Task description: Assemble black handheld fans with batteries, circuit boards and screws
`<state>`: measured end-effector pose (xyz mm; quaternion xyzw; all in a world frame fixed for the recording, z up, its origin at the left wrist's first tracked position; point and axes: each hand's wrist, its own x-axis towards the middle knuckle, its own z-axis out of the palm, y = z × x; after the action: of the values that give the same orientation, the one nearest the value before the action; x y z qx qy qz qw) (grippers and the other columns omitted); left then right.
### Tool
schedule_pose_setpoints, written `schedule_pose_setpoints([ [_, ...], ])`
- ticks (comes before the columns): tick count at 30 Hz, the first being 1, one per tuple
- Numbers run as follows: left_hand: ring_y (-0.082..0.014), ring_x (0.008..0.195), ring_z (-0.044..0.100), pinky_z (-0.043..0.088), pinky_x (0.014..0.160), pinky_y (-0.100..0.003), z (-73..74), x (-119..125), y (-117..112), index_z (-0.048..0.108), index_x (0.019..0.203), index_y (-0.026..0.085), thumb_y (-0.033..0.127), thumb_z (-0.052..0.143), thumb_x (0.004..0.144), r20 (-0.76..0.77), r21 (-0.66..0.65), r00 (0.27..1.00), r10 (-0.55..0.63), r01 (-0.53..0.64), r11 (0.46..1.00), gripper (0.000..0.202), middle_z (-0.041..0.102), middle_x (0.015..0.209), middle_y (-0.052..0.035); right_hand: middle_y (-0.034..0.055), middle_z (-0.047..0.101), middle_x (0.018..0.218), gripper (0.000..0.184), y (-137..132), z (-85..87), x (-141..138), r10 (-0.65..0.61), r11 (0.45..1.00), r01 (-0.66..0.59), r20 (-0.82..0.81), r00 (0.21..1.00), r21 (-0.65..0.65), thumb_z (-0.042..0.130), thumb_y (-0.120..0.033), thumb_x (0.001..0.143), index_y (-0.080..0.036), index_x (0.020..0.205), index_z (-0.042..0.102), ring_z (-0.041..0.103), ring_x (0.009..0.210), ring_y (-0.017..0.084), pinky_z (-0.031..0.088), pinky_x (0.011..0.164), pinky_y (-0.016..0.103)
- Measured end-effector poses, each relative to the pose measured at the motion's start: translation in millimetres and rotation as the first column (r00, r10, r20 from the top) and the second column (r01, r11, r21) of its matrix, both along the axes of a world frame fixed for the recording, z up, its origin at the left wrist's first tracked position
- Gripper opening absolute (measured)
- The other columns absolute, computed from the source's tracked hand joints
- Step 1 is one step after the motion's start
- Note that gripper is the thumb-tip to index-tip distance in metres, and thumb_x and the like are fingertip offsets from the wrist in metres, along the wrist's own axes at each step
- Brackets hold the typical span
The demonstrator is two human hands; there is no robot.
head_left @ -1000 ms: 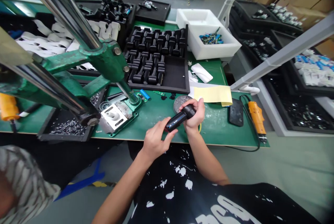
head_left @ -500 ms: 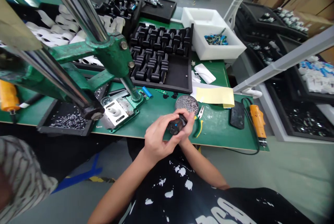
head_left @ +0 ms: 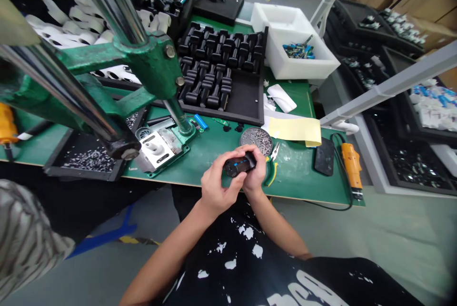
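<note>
From my remote seat, both hands sit by the near edge of the workbench [head_left: 214,146], closed on one black device [head_left: 243,163]. Left hand [head_left: 218,182] curved in a C, thumb below and fingers above, gripping the device's left end; right hand [head_left: 255,170] cupped around its other end, fingers partly hidden. The device lies between the palms, roughly level, round end towards the left, small blue marks on its side — I cannot tell whether it clears the top or how high. Just past the right hand: a round dish [head_left: 255,139] of small bits; beside that hand, yellow-and-green pliers [head_left: 274,163], handles towards the near edge. A green press [head_left: 150,70] stands left of the hands, its metal plate [head_left: 155,150] by the near edge. Farther back, a black tray [head_left: 246,101] carries rows of black pieces [head_left: 207,89], its near right corner bare. Right of that tray, a white box [head_left: 302,72] holds blue and green parts [head_left: 299,50]. A yellow sheet [head_left: 296,130] lies right of the dish — then a dark slab [head_left: 324,157] and an orange tool [head_left: 352,165] by the near right corner.
</note>
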<state>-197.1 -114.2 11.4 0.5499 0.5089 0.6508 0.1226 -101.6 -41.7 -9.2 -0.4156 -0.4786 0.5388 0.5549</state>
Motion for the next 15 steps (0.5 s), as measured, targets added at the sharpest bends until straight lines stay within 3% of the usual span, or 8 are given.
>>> schedule_pose_setpoints([
  [3, -0.0257, 0.119, 0.078, 0.064, 0.106, -0.04, 1.9, 5, -2, 0.054, 0.146, 0.019, 0.041, 0.065, 0.104, 0.067, 0.032, 0.997, -0.033, 0.031, 0.999, 0.049, 0.079, 0.127, -0.0145, 0.0047, 0.067, 0.079, 0.057, -7, 1.6, -4, -0.011, 1.0, 0.011, -0.016, 1.0, -0.029, 0.034, -0.06, 0.106, -0.023, 0.08, 0.068, 0.063, 0.08, 0.021, 0.051, 0.077, 0.035],
  [6, -0.025, 0.115, 0.08, 0.065, 0.101, -0.038, 10.4, 9, -4, 0.059, 0.138, 0.019, 0.037, 0.066, 0.102, 0.004, 0.072, 1.0, 0.023, -0.023, 0.997, 0.041, 0.081, 0.123, -0.0124, 0.0056, 0.065, 0.073, 0.063, -16, 0.3, -7, 0.015, 0.998, -0.016, -0.016, 1.0, -0.062, 0.03, -0.065, 0.107, -0.023, 0.075, 0.065, 0.06, 0.072, 0.021, 0.048, 0.068, 0.036],
  [11, -0.0234, 0.105, 0.082, 0.067, 0.091, -0.03, 16.7, 5, -4, 0.063, 0.131, 0.016, 0.026, 0.068, 0.099, -0.108, 0.087, 0.984, 0.143, -0.134, 0.987, 0.034, 0.083, 0.115, -0.011, 0.0039, 0.062, 0.068, 0.059, -23, -0.8, -10, 0.066, 0.991, -0.07, -0.038, 0.997, -0.115, 0.033, -0.063, 0.108, -0.023, 0.072, 0.059, 0.056, 0.066, 0.019, 0.045, 0.062, 0.036],
  [15, -0.0224, 0.102, 0.082, 0.067, 0.091, -0.032, 11.7, 2, -1, 0.063, 0.13, 0.018, 0.028, 0.067, 0.101, -0.068, 0.069, 0.994, 0.091, -0.087, 0.994, 0.031, 0.083, 0.109, -0.0085, 0.0024, 0.063, 0.071, 0.057, -24, -2.1, -7, 0.11, 0.986, -0.109, 0.007, 0.994, -0.128, 0.037, -0.062, 0.108, -0.022, 0.076, 0.062, 0.058, 0.069, 0.018, 0.047, 0.066, 0.033],
])
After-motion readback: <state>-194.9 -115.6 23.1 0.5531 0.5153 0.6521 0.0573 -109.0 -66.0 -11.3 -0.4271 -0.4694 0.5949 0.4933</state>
